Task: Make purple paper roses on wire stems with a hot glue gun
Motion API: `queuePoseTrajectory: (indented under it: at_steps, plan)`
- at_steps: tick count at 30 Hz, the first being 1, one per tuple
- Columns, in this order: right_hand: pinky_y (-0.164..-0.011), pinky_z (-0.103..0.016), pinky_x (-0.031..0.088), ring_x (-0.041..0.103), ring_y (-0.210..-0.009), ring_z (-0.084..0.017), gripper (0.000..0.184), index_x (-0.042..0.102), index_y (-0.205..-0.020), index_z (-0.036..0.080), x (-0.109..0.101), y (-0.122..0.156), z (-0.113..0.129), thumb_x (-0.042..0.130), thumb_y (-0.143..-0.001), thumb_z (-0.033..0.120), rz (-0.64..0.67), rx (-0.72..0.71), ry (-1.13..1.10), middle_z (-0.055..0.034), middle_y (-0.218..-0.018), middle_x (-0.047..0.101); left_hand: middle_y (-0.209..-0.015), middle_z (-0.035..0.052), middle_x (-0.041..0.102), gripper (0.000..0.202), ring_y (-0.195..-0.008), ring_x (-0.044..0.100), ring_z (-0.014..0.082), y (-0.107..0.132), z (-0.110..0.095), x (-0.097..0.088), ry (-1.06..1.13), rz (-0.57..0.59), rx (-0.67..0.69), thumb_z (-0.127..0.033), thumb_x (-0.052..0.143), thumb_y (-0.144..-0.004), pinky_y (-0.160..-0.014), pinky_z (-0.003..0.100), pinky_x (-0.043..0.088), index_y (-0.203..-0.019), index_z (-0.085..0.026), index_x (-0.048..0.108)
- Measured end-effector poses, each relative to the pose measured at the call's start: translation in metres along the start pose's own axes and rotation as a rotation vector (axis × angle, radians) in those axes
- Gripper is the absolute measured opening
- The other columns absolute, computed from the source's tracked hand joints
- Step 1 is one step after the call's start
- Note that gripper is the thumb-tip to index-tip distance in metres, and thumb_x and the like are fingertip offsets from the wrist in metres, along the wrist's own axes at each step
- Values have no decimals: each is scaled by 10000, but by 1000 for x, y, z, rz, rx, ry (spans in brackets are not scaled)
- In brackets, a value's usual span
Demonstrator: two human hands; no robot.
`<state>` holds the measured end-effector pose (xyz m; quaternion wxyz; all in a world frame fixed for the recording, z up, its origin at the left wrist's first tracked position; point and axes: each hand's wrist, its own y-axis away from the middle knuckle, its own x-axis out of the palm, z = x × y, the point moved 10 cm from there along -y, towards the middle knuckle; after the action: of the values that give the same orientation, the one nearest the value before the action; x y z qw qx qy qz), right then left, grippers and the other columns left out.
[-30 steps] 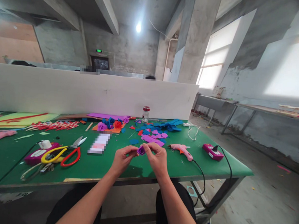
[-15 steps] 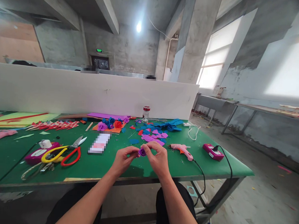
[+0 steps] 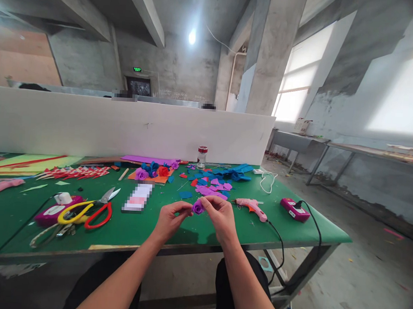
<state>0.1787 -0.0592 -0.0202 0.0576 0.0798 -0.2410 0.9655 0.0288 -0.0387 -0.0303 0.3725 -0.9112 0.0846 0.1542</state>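
Observation:
A small purple paper rose (image 3: 198, 207) is held above the green table between my two hands. My left hand (image 3: 171, 218) pinches at its left side, thumb and forefinger closed together. On the other side, my right hand (image 3: 220, 215) has thumb and fingertips on the petals. Just behind lie loose purple petals (image 3: 211, 191) and blue petals (image 3: 235, 173) of paper. To the right of my right hand rests a pink glue gun (image 3: 252, 207) with a black cord.
Scissors (image 3: 85, 213) with yellow and red handles lie left, by a purple power box (image 3: 53, 213). Another power box (image 3: 294, 210) sits at the right. Finished paper roses (image 3: 150, 171) and a red-lidded jar (image 3: 202, 157) stand before a white partition (image 3: 125, 127).
The rose has turned slightly so more of its petals show. My right hand has shifted a little to the right, its fingers straighter; my left hand has stayed nearly in place.

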Motion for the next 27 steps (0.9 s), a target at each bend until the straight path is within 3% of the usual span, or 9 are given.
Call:
queuePoseTrajectory:
  at_steps: [11,27]
  plan:
    - [-603,-262,478,623,-620,-164,262,766,-767,177,-8,0,-2,667,-775,419,-42,-12,193,-36,-681,725,-742,15,740,138,-673,678,151,-1,1,-8,-40,-58,-23,-282,614,-834,-671,236,525,-831,-204,727]
    - [-561,-276,499,608,-543,-149,242,782,-811,189,-10,-2,-7,685,-750,403,-36,74,91,-35,-712,741,-725,9,748,119,-634,687,149,-1,2,-14,-51,-122,-31,-249,616,-824,-641,235,530,-845,-196,721]
